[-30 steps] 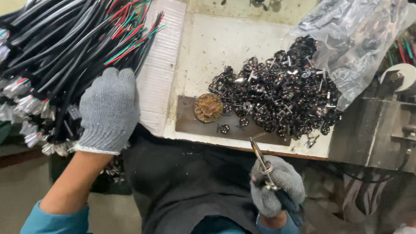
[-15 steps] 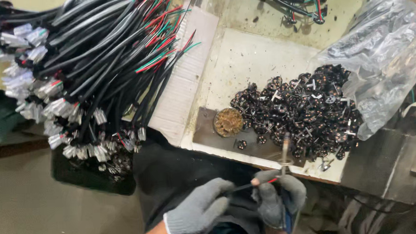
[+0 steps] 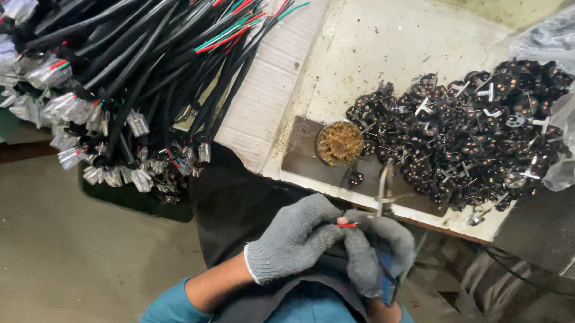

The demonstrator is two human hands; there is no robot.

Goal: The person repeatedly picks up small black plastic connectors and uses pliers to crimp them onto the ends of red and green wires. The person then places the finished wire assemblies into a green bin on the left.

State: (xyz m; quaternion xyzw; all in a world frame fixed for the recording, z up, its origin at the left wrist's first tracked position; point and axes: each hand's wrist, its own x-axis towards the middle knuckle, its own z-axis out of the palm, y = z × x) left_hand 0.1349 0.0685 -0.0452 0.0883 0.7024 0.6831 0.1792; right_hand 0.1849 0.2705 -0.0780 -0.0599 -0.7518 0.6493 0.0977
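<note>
From my head camera, both gloved hands meet over my lap, just off the desk's near edge. My left hand [image 3: 295, 238] pinches a thin red wire end [image 3: 347, 225], its length running left to right into the tool. My right hand [image 3: 381, 254] is wrapped tight around blue-handled pliers [image 3: 385, 193], whose nose points up toward the desk [image 3: 385, 41]. Beyond the nose lies the pile of black connector parts [image 3: 470, 134], with a round tin of brownish material [image 3: 340, 143] at its left. The bundle of black cables [image 3: 122, 72] hangs over the desk's left edge.
</note>
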